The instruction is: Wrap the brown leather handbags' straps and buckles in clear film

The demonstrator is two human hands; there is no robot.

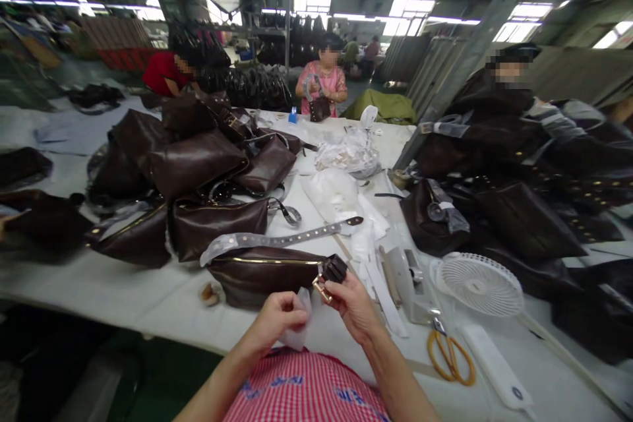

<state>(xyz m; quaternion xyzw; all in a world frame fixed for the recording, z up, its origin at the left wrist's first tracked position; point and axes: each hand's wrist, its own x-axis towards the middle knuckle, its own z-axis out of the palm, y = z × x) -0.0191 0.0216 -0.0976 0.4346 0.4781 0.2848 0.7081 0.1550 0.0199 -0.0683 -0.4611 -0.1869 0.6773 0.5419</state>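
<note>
A dark brown leather handbag with a gold zipper lies on the table right in front of me. My right hand is closed on the gold buckle at the bag's right end, where a short dark strap piece sticks up. Pinched in my left hand is a thin translucent plastic sheet, just left of the buckle. Behind the bag stretches its studded strap, mostly covered in clear wrapping.
A pile of brown handbags rises at the left, with more bags at the right. Near my right arm lie a tape dispenser, yellow-handled scissors, a white fan and a power bank-like white bar. Co-workers are across the table.
</note>
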